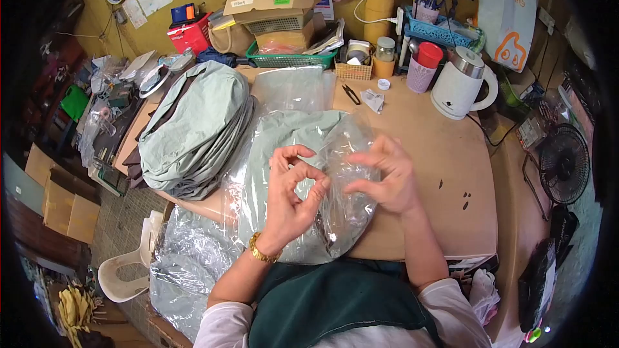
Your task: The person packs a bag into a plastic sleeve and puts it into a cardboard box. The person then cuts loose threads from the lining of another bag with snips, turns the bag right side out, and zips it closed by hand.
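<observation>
A clear plastic bag (pixel 345 145) with folded pale green fabric (pixel 274 154) inside lies on the table in front of me. Above it, my left hand (pixel 293 190) has thumb and forefinger pinched together on the loose plastic, and a gold band circles that wrist. To the right, my right hand (pixel 390 177) is curved with thumb and fingers apart, close to the bag's transparent end. Whether its fingertips touch the film is hard to see. More flat clear bags (pixel 290 87) lie just beyond the fabric.
A stack of pale green fabric pieces (pixel 193 125) rests at the left. Wrapped bundles (pixel 190 264) sit below the table's left edge, near a white chair (pixel 126 270). Black snips (pixel 351 95), a white kettle (pixel 459 84) and a green basket (pixel 290 59) stand farther back.
</observation>
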Demonstrator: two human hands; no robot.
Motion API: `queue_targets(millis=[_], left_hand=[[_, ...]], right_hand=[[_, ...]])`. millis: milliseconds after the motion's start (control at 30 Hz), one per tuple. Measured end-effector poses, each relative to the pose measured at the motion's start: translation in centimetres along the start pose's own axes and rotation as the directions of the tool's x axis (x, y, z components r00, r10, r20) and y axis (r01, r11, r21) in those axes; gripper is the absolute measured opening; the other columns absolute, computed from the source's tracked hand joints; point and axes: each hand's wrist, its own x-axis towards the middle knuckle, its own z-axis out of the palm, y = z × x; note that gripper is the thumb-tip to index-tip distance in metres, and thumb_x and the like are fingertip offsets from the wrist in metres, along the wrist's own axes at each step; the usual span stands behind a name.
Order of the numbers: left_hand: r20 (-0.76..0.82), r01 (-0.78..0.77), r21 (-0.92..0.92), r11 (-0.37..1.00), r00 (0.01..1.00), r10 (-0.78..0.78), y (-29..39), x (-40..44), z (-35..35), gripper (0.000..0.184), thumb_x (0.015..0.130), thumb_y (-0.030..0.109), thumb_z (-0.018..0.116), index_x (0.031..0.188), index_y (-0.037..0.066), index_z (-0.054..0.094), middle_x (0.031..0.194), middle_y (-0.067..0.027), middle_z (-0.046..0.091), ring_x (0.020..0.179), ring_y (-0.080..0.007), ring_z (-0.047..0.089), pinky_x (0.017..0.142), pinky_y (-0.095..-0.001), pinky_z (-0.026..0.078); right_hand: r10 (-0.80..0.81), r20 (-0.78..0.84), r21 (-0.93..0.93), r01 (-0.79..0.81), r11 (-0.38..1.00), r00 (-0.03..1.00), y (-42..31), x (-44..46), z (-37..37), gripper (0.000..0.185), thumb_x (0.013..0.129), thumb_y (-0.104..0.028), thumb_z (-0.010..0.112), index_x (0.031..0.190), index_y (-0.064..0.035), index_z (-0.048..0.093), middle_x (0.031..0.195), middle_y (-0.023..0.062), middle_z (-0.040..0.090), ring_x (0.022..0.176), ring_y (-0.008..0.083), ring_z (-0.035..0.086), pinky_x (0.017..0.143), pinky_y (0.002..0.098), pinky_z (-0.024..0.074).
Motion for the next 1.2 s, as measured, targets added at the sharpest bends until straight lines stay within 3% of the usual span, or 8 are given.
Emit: queue_targets(millis=[33, 133, 233, 567, 733, 867, 1033, 1200], left_hand=[[0.013, -0.036, 0.081, 0.996, 0.999, 0.035, 1.7, -0.1, -0.1, 0.008, 0.081, 0.009, 0.071, 0.082, 0.005, 0.064, 0.120, -0.0108, 0.051, 0.103, -0.0240, 0.050, 0.090, -0.0394, 0.038], [0.049, -0.216, 0.297, 0.930, 0.976, 0.211, 3.8, -0.1, 0.5, 0.012, 0.084, 0.005, 0.070, 0.094, 0.001, 0.064, 0.119, -0.0135, 0.054, 0.068, -0.0134, 0.057, 0.054, -0.0225, 0.047], [-0.029, -0.096, -0.093, 0.991, 0.995, 0.093, 3.0, 0.0, 2.8, 0.024, 0.086, 0.006, 0.068, 0.108, -0.002, 0.061, 0.125, -0.0158, 0.053, 0.067, -0.0114, 0.057, 0.056, -0.0239, 0.048], [0.009, 0.071, -0.061, 0.996, 0.997, -0.071, -4.1, -1.1, 4.9, 0.040, 0.084, 0.017, 0.075, 0.120, 0.001, 0.065, 0.083, -0.0055, 0.064, 0.059, -0.0077, 0.056, 0.053, -0.0224, 0.047], [0.067, 0.273, -0.189, 0.943, 0.962, -0.265, -3.7, -1.1, 5.0, 0.021, 0.083, 0.012, 0.075, 0.101, -0.001, 0.073, 0.069, -0.0030, 0.058, 0.061, -0.0091, 0.056, 0.058, -0.0235, 0.049], [0.048, 0.030, 0.075, 0.997, 0.998, -0.034, -3.3, -0.3, 4.5, 0.056, 0.077, 0.006, 0.077, 0.129, 0.001, 0.056, 0.067, -0.0080, 0.057, 0.056, -0.0164, 0.056, 0.058, -0.0297, 0.049], [-0.017, 0.082, -0.027, 0.996, 0.996, -0.083, -2.2, 0.1, 4.2, 0.094, 0.071, 0.004, 0.081, 0.148, 0.002, 0.027, 0.066, -0.0076, 0.056, 0.057, -0.0151, 0.053, 0.059, -0.0299, 0.049], [0.035, -0.030, 0.132, 0.991, 0.999, 0.026, -1.3, 0.3, 3.9, 0.050, 0.073, 0.005, 0.080, 0.120, 0.006, 0.064, 0.068, -0.0051, 0.056, 0.057, -0.0147, 0.054, 0.054, -0.0284, 0.044]], right_hand=[[-0.228, 0.169, -0.476, 0.282, 0.833, 0.959, -1.0, 0.1, 0.7, 0.013, 0.078, -0.010, 0.076, 0.089, -0.0057, 0.070, 0.067, 0.0013, 0.050, 0.066, 0.0121, 0.049, 0.063, 0.0288, 0.0420], [-0.124, 0.078, -0.309, 0.143, 0.940, 0.989, -0.2, -0.6, 2.6, 0.007, 0.080, -0.007, 0.073, 0.081, -0.0016, 0.070, 0.070, 0.0058, 0.053, 0.066, 0.0140, 0.051, 0.060, 0.0282, 0.0414], [0.172, -0.029, 0.025, -0.171, 0.985, 0.985, 0.5, -1.8, 4.0, 0.007, 0.083, -0.006, 0.070, 0.083, 0.0012, 0.068, 0.073, 0.0069, 0.057, 0.066, 0.0138, 0.054, 0.059, 0.0275, 0.0422], [0.547, -0.362, 0.603, -0.257, 0.755, 0.755, 3.3, -4.6, 4.6, 0.011, 0.092, -0.010, 0.065, 0.089, 0.0007, 0.069, 0.078, -0.0003, 0.056, 0.069, 0.0053, 0.048, 0.062, 0.0200, 0.0391], [0.346, -0.145, 0.191, -0.317, 0.929, 0.927, 1.4, -2.8, 2.7, 0.016, 0.085, -0.011, 0.071, 0.099, -0.0015, 0.070, 0.084, 0.0016, 0.055, 0.076, 0.0079, 0.051, 0.064, 0.0209, 0.0409], [0.205, 0.120, -0.088, -0.195, 0.977, 0.971, -0.6, -2.3, 3.0, 0.031, 0.075, -0.005, 0.077, 0.105, -0.0037, 0.071, 0.087, 0.0039, 0.053, 0.083, 0.0134, 0.054, 0.068, 0.0257, 0.0456], [0.177, 0.200, -0.106, -0.158, 0.982, 0.964, 0.0, -2.2, 2.8, 0.024, 0.074, -0.001, 0.076, 0.098, -0.0024, 0.070, 0.086, 0.0038, 0.052, 0.083, 0.0145, 0.054, 0.072, 0.0269, 0.0463], [0.258, -0.072, 0.265, -0.231, 0.936, 0.963, 1.7, -3.5, 3.1, 0.011, 0.080, 0.001, 0.070, 0.090, -0.0019, 0.067, 0.088, 0.0035, 0.053, 0.082, 0.0127, 0.053, 0.071, 0.0263, 0.0454]])
